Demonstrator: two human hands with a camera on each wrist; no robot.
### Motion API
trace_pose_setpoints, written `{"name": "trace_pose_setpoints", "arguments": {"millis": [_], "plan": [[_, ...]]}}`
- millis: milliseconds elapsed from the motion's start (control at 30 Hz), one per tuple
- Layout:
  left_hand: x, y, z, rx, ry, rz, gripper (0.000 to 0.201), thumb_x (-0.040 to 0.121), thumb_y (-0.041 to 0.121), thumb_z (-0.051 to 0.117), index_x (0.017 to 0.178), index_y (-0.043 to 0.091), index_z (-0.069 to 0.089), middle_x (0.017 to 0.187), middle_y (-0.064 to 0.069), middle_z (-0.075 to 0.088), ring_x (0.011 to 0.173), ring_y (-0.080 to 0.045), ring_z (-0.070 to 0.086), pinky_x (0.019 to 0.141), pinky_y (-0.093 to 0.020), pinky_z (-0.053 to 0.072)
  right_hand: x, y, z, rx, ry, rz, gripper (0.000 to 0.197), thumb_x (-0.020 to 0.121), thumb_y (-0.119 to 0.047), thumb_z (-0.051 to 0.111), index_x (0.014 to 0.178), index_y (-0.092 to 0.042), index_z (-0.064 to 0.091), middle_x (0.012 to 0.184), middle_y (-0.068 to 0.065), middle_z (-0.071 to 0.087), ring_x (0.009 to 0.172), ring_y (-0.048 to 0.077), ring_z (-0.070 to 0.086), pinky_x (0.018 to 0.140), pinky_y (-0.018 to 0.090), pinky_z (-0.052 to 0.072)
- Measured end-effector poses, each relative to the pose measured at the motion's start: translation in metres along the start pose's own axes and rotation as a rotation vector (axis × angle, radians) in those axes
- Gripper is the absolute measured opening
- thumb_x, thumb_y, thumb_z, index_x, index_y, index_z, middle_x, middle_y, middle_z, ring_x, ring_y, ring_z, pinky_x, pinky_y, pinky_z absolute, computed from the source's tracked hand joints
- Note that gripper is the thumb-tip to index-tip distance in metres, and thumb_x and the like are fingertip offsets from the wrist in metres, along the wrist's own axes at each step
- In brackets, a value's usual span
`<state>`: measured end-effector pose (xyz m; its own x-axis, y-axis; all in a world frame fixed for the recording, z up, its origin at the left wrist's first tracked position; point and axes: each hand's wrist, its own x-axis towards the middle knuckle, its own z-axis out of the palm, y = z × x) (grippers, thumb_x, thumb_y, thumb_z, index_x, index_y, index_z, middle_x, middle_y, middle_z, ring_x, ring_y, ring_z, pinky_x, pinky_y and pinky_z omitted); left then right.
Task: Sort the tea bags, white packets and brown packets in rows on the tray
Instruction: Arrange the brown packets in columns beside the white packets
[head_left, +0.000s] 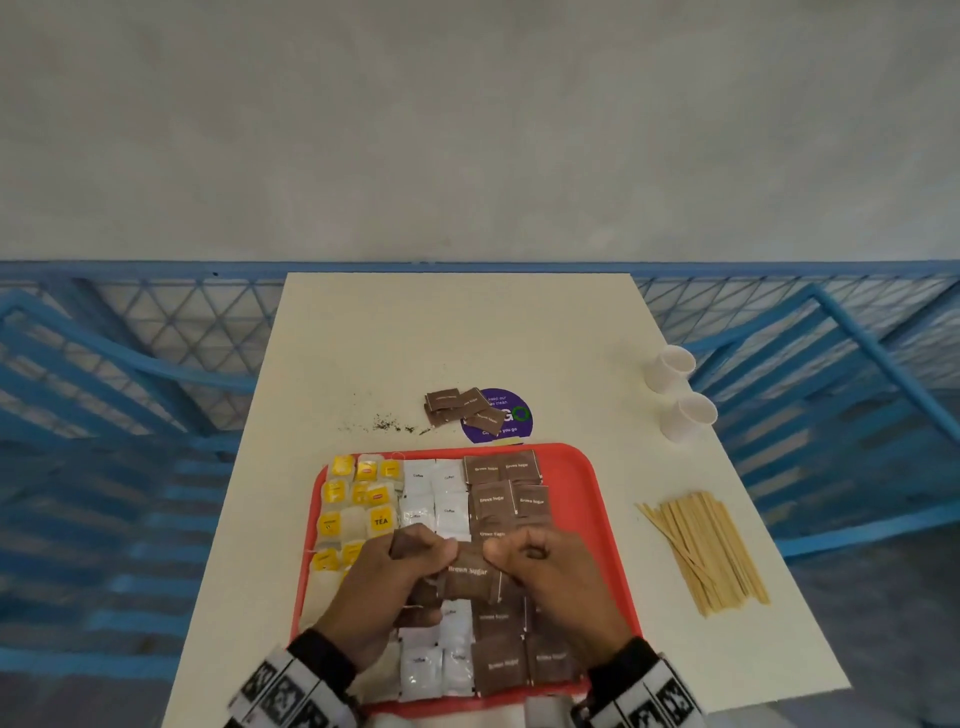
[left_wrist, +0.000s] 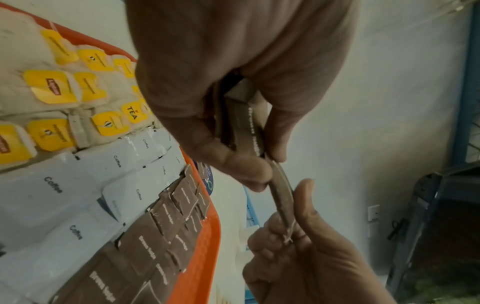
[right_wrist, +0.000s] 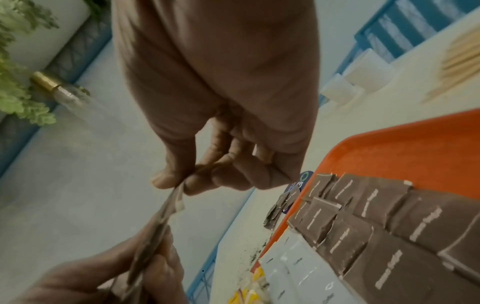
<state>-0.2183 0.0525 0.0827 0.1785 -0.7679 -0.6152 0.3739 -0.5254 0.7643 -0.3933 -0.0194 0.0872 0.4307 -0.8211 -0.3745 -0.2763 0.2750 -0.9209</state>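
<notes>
A red tray (head_left: 602, 499) holds yellow-tagged tea bags (head_left: 358, 499) on its left, white coffee packets (head_left: 434, 499) down the middle and brown sugar packets (head_left: 506, 493) on its right. Above the tray's middle, both hands share one brown sugar packet (head_left: 467, 574). My left hand (head_left: 449, 553) pinches its left end and also holds more brown packets (left_wrist: 244, 131) in its curled fingers. My right hand (head_left: 496, 558) pinches the packet's right end (right_wrist: 176, 201) between thumb and forefinger. The hands hide part of the rows beneath them.
A few loose brown packets (head_left: 460, 410) lie beyond the tray, partly on a purple sticker (head_left: 511, 415), with tea crumbs (head_left: 384, 426) to their left. Two white paper cups (head_left: 670, 366) and a bundle of wooden stirrers (head_left: 706, 551) sit on the right. Blue railing surrounds the table.
</notes>
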Motion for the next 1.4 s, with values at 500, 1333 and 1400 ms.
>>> {"name": "trace_pose_setpoints", "arguments": {"millis": [500, 1333, 1400], "plan": [[0.0, 0.011, -0.006, -0.052, 0.02, 0.074, 0.015, 0.088, 0.026, 0.072, 0.08, 0.016, 0.064, 0.078, -0.011, 0.069, 0.058, -0.018, 0.056, 0.046, -0.025, 0.046, -0.02, 0.009, -0.009, -0.128, -0.106, -0.039, 0.024, 0.079, -0.038, 0.077, 0.074, -0.014, 0.075, 0.067, -0.005, 0.069, 0.064, 0.001, 0.058, 0.064, 0.017, 0.046], [-0.006, -0.006, 0.0, 0.311, -0.14, -0.021, 0.02, 0.09, 0.021, 0.073, 0.092, 0.002, 0.068, 0.088, -0.015, 0.076, 0.074, -0.027, 0.074, 0.05, -0.028, 0.054, -0.007, 0.032, -0.01, 0.061, 0.028, 0.015, 0.02, 0.084, -0.027, 0.077, 0.076, -0.009, 0.074, 0.076, 0.014, 0.074, 0.066, 0.019, 0.064, 0.067, 0.034, 0.051], [-0.006, -0.008, 0.0, 0.34, -0.165, -0.028, 0.016, 0.089, 0.018, 0.074, 0.089, 0.003, 0.07, 0.087, -0.016, 0.076, 0.074, -0.029, 0.074, 0.049, -0.028, 0.055, -0.004, 0.035, -0.011, 0.062, 0.0, 0.042, 0.021, 0.084, -0.027, 0.077, 0.079, -0.007, 0.075, 0.078, 0.016, 0.074, 0.067, 0.018, 0.064, 0.066, 0.033, 0.051]]}}
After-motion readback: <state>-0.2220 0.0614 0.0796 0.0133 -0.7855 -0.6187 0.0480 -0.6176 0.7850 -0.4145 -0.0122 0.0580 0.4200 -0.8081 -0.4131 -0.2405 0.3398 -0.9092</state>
